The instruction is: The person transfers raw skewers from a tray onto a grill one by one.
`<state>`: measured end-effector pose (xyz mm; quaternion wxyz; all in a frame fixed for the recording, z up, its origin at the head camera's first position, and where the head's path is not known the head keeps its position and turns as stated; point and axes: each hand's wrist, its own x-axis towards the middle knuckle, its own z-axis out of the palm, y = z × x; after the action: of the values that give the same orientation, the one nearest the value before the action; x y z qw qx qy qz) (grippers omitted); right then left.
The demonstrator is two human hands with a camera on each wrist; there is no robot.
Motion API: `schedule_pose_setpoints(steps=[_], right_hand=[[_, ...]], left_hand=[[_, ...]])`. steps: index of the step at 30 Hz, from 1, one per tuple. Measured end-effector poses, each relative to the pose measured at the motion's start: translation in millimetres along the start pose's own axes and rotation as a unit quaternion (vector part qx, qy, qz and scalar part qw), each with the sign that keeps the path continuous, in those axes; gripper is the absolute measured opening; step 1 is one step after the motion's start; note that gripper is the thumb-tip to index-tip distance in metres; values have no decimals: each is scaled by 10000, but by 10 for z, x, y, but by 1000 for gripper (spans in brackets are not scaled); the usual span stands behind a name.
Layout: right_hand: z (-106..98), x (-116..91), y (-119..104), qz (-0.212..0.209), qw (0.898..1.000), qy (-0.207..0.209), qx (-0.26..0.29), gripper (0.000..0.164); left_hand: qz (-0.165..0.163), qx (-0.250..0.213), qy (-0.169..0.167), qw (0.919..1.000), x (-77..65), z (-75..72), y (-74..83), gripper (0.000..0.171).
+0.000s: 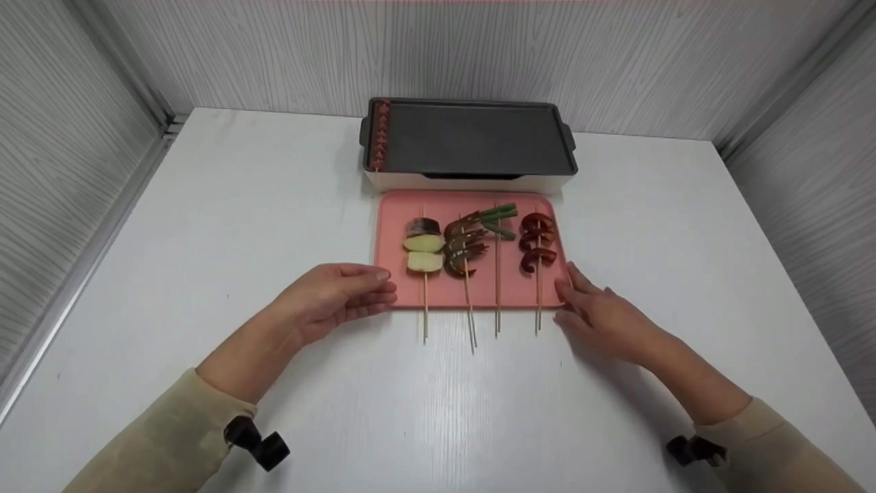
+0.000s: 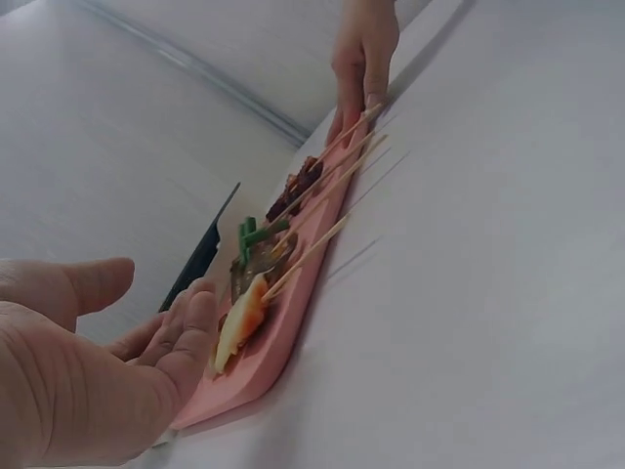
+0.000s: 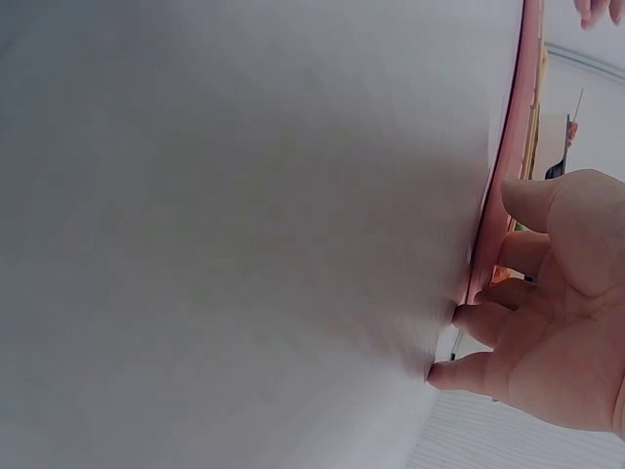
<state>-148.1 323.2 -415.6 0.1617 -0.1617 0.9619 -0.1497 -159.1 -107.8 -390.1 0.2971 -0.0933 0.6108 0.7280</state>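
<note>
"On the white table (image 1: 274,171), just on the near side of the griddle (image 1: 479,140): pink tray (image 1: 517,291). Hands?"

"Right hand (image 1: 606,318) at the tray's near right corner, thumb at the near edge, fingers along the right side; the corner is held between them."

"Left hand (image 1: 335,294)?"

"At the tray's near left corner. Thumb well spread from loosely bent fingers in the left wrist view; contact with the rim, cannot tell."

"Contents of the tray, left to right?"

"Four groups. Leftmost, a skewer of pale slices (image 1: 424,253) with one dark piece at its far end. Next, skewered shrimp (image 1: 460,250). Then skewered green stalks (image 1: 503,213), tips leaning over toward the shrimp. Rightmost, dark red curled pieces (image 1: 538,259), skewered. Bare stick ends all jut past the tray's near edge."

"Beyond the tray's far edge?"

"The griddle, dark plate on a pale base, slightly wider than the tray. One skewer of red pieces (image 1: 381,137) lies along the plate's left side."

"Farther out?"

"Wood-grain panel (image 1: 308,55) behind, well beyond the tray. Nearer than the tray, left sleeve (image 1: 171,431) and right sleeve (image 1: 766,445), each with a dark wrist device."
</note>
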Motion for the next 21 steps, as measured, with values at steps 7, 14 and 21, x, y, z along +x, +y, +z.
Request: schedule_pose_setpoints(steps=[7,14,21], right_hand=[[1,1,5,-36,10000,2,42,66],[-7,-3,16,-25,10000,-25,37,66],[-7,-9,15,-78,10000,-9,27,65]], left_hand=[[-318,109,-287,9990,-47,142,-267,45],[-579,-37,-379,9976,5,245,-433,36],[-603,-85,-476,9970,67,328,-490,32]])
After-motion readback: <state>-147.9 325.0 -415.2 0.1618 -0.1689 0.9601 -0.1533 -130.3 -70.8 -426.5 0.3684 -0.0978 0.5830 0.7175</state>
